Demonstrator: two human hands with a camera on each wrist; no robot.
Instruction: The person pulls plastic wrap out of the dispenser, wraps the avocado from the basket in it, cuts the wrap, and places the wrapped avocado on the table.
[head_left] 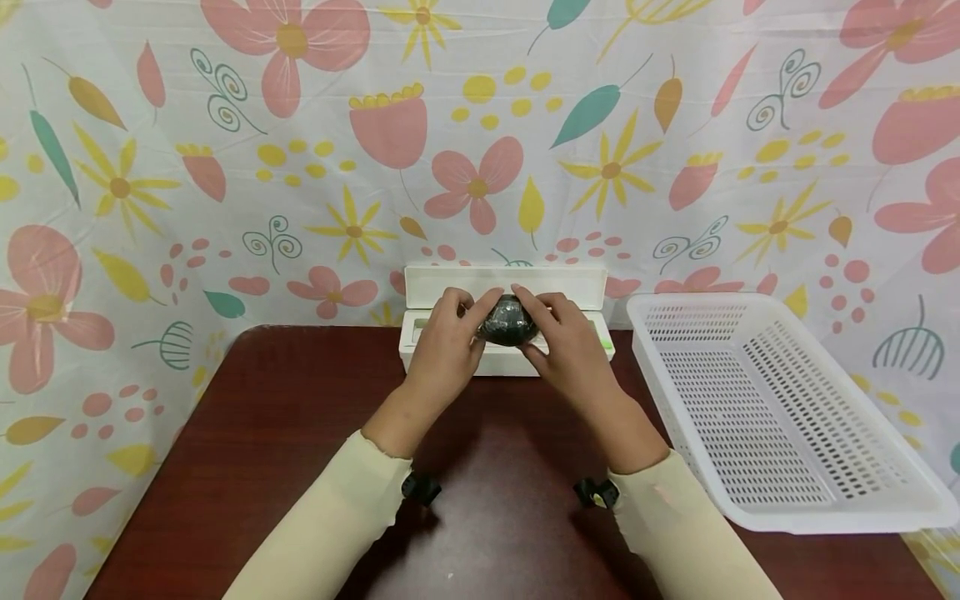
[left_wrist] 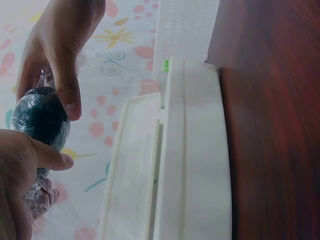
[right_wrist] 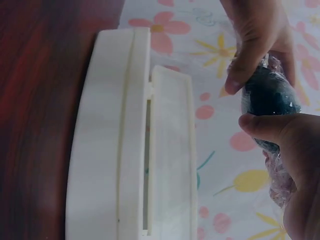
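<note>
Head view: a dark wrapped ball (head_left: 508, 320) is pinched from both sides by the left hand (head_left: 444, 343) and right hand (head_left: 564, 346), raised just above the open white lidded device (head_left: 507, 287) at the table (head_left: 300, 433) far edge. A white basket (head_left: 772, 408) lies to the right, well apart.

Left wrist view: the ball (left_wrist: 41, 117) is seen held clear of the device (left_wrist: 200, 160), its clear wrap trailing below.

Right wrist view: the ball (right_wrist: 267, 100) is gripped between thumbs and fingertips, beyond the raised lid (right_wrist: 170, 155).
</note>
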